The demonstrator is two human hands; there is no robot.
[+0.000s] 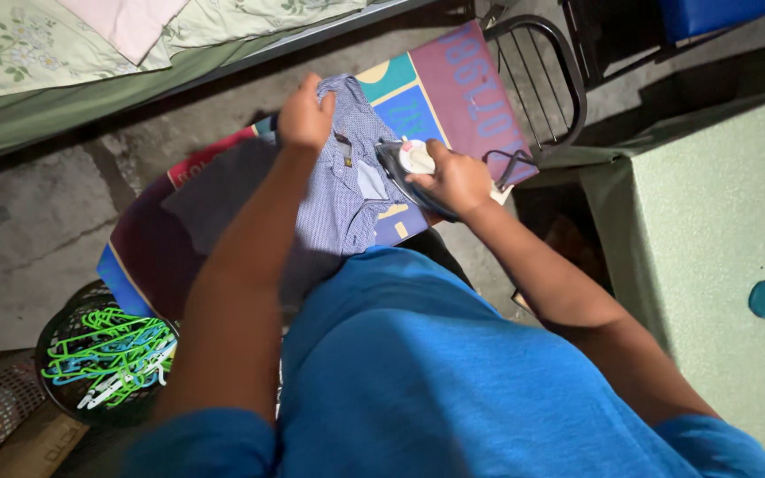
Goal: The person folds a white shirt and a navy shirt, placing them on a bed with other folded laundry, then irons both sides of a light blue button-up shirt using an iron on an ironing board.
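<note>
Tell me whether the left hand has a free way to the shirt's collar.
Probably yes: the left hand already rests on the shirt near its top end, and the iron in the right hand sits aside.
</note>
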